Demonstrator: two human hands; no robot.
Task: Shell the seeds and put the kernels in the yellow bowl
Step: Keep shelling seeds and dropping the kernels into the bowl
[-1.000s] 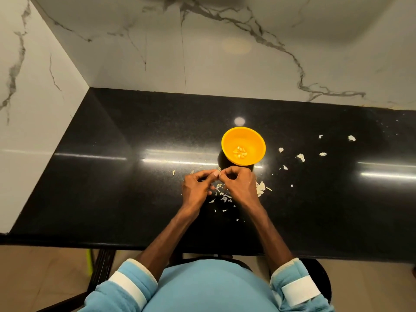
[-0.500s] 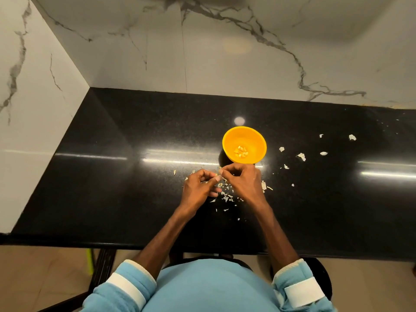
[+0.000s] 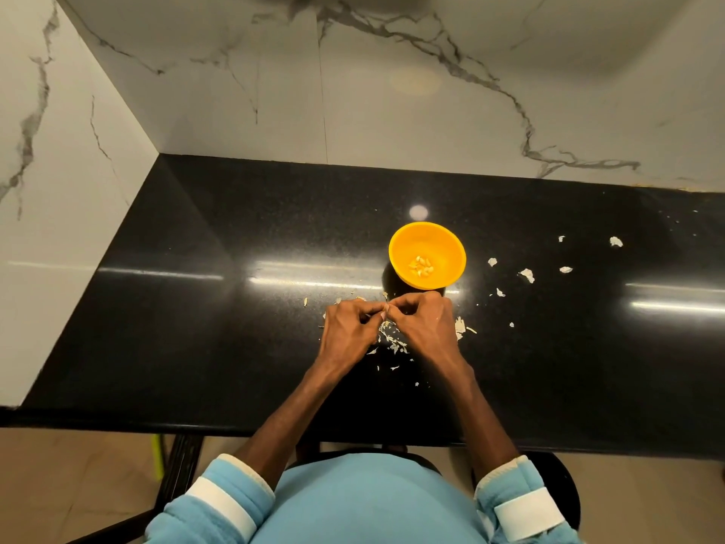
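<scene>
Blue sleeves [image 3: 219, 500] nearest | left hand [image 3: 347, 331] and right hand [image 3: 425, 327] fingertip to fingertip, both pinching one tiny seed [image 3: 384, 315] | pale shell bits [image 3: 392, 341] beneath on black counter [image 3: 196, 327] | yellow bowl [image 3: 443, 239] just beyond hands, holding kernels [image 3: 421, 265]

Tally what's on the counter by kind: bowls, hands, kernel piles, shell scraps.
Yellow bowl: 1
Hands: 2 (left hand, right hand)
Kernel pile in the bowl: 1
Shell scraps: too many and too small to count
Seed at the pinched fingertips: hidden, not counted
Total counted: 4
</scene>
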